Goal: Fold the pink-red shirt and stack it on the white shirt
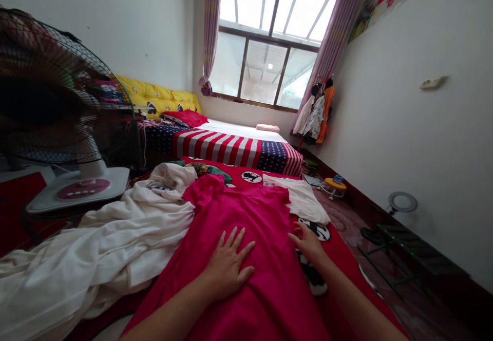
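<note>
A bright pink dress (246, 212) lies spread out on a red patterned cover, with soft wrinkles along its length. My left hand (230, 264) rests flat on its middle, fingers spread. At the dress's right edge is my right hand (307, 242), its fingers loosely bent and slightly apart; nothing shows gripped in it. Left of the dress, a cream-white cloth garment (127, 233) is heaped in loose folds and touches its edge. A white folded garment (304, 197) lies flat beyond the right hand, beside the dress's upper right side.
A fan (82, 176) stands close on the left. Dark green clothes (217, 171) lie behind the dress. Farther back is a bed with a stars-and-stripes cover (223, 146) under the window. To the right are a folding stool (416, 251), a ring light (402, 202) and a small yellow stool (335, 184).
</note>
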`<state>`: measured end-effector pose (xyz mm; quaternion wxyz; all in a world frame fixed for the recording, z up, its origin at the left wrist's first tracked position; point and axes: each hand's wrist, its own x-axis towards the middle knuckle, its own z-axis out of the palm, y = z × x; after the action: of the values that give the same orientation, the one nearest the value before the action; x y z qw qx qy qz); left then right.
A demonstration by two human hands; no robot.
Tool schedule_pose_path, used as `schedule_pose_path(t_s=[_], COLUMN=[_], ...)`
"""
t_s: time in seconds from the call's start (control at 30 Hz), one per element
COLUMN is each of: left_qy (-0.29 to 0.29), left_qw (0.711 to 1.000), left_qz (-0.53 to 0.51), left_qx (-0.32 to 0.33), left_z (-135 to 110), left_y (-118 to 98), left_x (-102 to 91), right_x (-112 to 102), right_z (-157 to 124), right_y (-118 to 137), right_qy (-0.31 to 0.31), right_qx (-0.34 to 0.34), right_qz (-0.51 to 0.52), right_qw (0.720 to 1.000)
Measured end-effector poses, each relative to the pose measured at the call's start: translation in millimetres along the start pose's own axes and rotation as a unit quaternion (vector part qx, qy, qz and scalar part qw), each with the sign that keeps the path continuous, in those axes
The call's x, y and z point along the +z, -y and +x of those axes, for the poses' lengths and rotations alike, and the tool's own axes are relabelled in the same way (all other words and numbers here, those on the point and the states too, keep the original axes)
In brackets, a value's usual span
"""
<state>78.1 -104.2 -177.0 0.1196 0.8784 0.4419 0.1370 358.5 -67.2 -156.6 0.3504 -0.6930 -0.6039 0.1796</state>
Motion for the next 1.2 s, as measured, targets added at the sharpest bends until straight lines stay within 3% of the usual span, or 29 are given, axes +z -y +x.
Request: schedule_pose_path(t_s=[0.2, 0.3, 0.4, 0.5, 0.63, 0.77, 0.97, 1.07, 1.2], left_qy=[-0.010, -0.011, 0.005, -0.013, -0.037, -0.005, 0.112, 0.132, 0.084], left_qw=[1.000, 1.000, 0.995, 0.985, 0.979, 0.984, 0.988, 0.989, 0.995], left_qz=[-0.011, -0.024, -0.062, -0.110, -0.133, -0.097, -0.048, -0.048, -0.029], left_qx=[0.002, 0.013, 0.075, 0.134, 0.147, 0.149, 0.094, 0.048, -0.052], left_z=[2, 0, -6, -12, -17, -31, -83, -110, -135], left_y=[2, 3, 1, -4, -12, -19, -15, -3, 20], left_x=[-0.8, -2.2, -6.1, -8.1, -7.7, -20.7, -69.1, -86.4, -88.1], right_x=[24, 9, -14, -25, -21, -34, -60, -59, -48], right_z=[17, 9, -12, -37, -59, -78, -129, -155, -176], right_y=[13, 26, 31, 18, -12, -16, 6, 9, 5], right_qy=[-0.026, -0.035, -0.066, -0.048, 0.026, -0.008, 0.167, 0.179, 0.160], right_qx=[-0.043, -0.061, -0.094, -0.069, -0.016, -0.017, 0.001, 0.005, -0.010], right_qz=[-0.027, -0.011, 0.005, 0.000, -0.030, -0.053, -0.174, -0.172, -0.148], right_qw=[0.998, 0.997, 0.993, 0.997, 0.999, 0.998, 0.971, 0.969, 0.976])
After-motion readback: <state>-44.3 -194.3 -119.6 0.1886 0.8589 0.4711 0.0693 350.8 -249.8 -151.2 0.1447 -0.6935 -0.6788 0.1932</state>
